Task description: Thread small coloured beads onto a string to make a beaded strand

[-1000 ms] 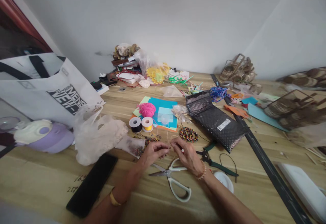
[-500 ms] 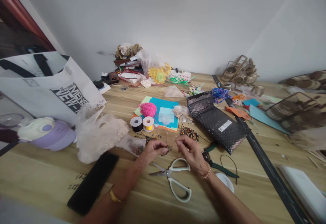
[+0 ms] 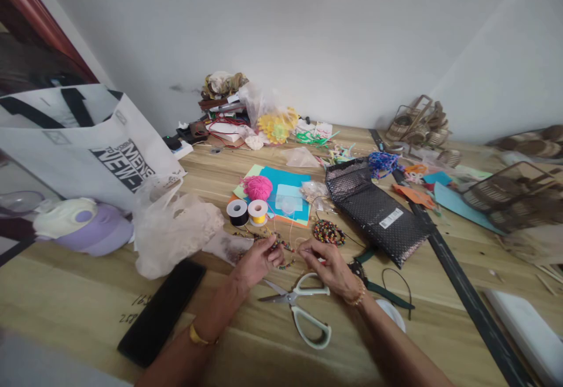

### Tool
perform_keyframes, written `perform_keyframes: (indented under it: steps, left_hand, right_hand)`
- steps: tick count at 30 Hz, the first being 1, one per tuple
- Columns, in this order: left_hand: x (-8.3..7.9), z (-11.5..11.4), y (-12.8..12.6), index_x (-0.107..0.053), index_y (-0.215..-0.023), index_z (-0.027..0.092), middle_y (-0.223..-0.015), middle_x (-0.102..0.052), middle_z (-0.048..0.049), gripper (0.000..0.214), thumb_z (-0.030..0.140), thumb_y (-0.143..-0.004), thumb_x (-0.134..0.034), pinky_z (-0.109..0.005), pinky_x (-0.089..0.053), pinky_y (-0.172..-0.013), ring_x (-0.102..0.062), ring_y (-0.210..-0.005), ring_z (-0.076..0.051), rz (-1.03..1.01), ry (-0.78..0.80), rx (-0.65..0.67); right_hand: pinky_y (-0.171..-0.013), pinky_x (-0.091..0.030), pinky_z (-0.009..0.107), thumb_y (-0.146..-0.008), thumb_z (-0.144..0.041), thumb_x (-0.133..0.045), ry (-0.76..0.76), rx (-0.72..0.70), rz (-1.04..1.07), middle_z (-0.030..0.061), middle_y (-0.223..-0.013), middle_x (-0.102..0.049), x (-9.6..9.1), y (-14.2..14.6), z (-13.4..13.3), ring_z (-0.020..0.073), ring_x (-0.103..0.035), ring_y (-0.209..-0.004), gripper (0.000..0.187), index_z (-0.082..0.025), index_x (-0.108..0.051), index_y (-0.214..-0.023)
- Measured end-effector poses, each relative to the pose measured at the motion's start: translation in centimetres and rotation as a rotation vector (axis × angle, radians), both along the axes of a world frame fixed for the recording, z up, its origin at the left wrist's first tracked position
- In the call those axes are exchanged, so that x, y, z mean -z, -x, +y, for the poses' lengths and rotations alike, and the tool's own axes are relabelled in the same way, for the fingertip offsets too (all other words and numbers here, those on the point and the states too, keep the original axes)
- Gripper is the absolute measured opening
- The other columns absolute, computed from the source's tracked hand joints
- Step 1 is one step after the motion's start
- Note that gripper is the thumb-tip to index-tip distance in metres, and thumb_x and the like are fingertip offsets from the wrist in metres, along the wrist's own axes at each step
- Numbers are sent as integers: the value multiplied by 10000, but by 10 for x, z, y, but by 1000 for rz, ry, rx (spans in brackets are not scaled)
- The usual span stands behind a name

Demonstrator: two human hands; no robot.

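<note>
My left hand (image 3: 258, 260) is curled closed, thumb raised, around part of a strand of small multicoloured beads (image 3: 288, 264). My right hand (image 3: 328, 265) pinches a thin pale cord (image 3: 290, 230) at its fingertips, just right of the beads. White-handled scissors (image 3: 294, 300) lie spread on the table below both hands. A coil of multicoloured beads (image 3: 328, 232) rests beyond my right hand. Close beyond my left hand are a black spool (image 3: 237, 213), a yellow spool (image 3: 257, 213) and a clear bag of beads (image 3: 225, 247).
Pink yarn (image 3: 257, 187) sits on blue paper (image 3: 285, 177). At right are a black bubble mailer (image 3: 373, 211), green-handled pliers (image 3: 387, 294) and a white lid (image 3: 391, 315). At left are a plastic bag (image 3: 173, 234), a black case (image 3: 162, 313) and a tote bag (image 3: 83, 146).
My left hand has turned and lifted its thumb, and more of the bead strand shows beneath its fingers. My right hand has shifted slightly left and down, its fingers still pinched.
</note>
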State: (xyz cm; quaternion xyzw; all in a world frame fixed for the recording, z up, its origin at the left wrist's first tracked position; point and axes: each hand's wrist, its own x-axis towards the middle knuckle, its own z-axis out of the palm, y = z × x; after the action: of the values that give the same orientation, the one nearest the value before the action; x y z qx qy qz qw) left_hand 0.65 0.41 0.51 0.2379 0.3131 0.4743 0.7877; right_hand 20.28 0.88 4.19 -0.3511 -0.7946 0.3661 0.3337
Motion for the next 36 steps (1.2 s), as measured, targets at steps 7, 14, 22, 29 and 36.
perform_keyframes:
  steps: [7, 14, 22, 29, 36]
  left_hand:
    - [-3, 1, 2, -676, -816, 120, -524, -477, 47, 281, 344, -682, -778, -251, -367, -580, -434, -517, -76, -33, -67, 29]
    - [-4, 3, 4, -604, -715, 130, -437, -386, 91, 313, 390, -670, -773, -218, -177, -430, -251, -388, -28, 126, -107, 27]
    - [-6, 2, 4, -568, -727, 144, -434, -387, 103, 327, 409, -680, -754, -203, -149, -402, -243, -374, -20, 248, -141, 13]
    - [3, 0, 3, -605, -817, 136, -558, -525, 54, 335, 418, -687, -732, -191, -187, -405, -371, -415, -33, 361, -154, 38]
    - [-1, -2, -1, -727, -851, 126, -714, -677, -34, 275, 371, -728, -701, -236, -406, -615, -566, -672, -140, 679, -408, 206]
  right_hand:
    - [-629, -446, 231, -950, -327, -429, -4, 52, -9, 42, -759, -643, 10, -4, 6, 143, -572, -669, 264, -162, -611, -852]
    - [-585, -435, 221, -947, -301, -430, -30, 144, 2, 42, -732, -634, 13, -2, 5, 136, -563, -625, 251, -154, -605, -842]
    - [-608, -451, 226, -950, -277, -437, -68, 59, -65, 54, -778, -673, 9, 2, 1, 148, -596, -667, 235, -164, -624, -865]
    - [-619, -470, 231, -957, -264, -435, -151, 18, -78, 70, -806, -698, 16, 1, 2, 155, -628, -669, 229, -166, -634, -897]
    - [-643, -479, 228, -967, -282, -444, -154, -38, -70, 78, -854, -709, 15, 0, 2, 158, -652, -708, 235, -172, -649, -939]
